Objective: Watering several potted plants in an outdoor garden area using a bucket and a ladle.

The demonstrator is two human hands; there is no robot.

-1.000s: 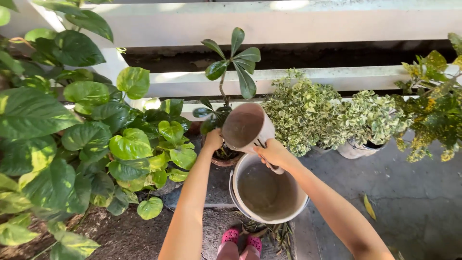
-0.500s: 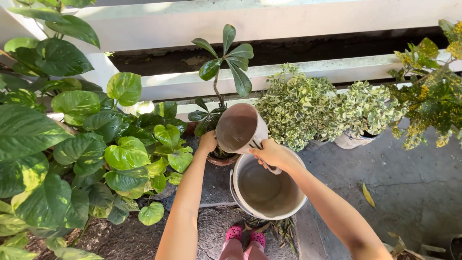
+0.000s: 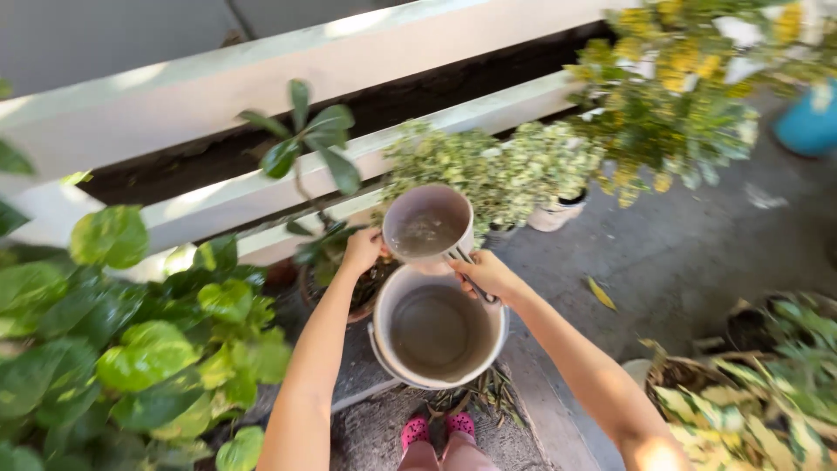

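Two bare hands meet on a pale scoop (image 3: 427,228) held just above a white bucket (image 3: 384,344) in a garden corner. The fingers of the right hand (image 3: 488,275) are curled shut around the scoop's handle, while the left hand (image 3: 362,249) presses its fingers against the scoop's outer wall, steadying it; how tightly that hand grips cannot be told. The scoop sits nearly level, its mouth facing up, with murky water showing inside. Half a second earlier it was tipped toward a potted plant (image 3: 305,144) with dark, paddle-shaped leaves; it now hangs more upright over the bucket's far rim, and the view has swung rightward, bringing more of the grey pavement (image 3: 697,253) into frame. That suggests the pouring has paused, judged from the scoop's changed tilt alone.

The bucket stands on the ground between the person's arms, holding cloudy water. Below it, a pair of pink shoes (image 3: 436,427) peeks out. A mass of broad green-and-yellow leaves (image 3: 139,358) fills the left side; small variegated shrubs (image 3: 488,170) in pale pots line the white concrete ledge (image 3: 218,196) behind, and a yellow-speckled bush (image 3: 680,105) rises at upper right. A fallen yellow leaf (image 3: 600,293) lies on the pavement.
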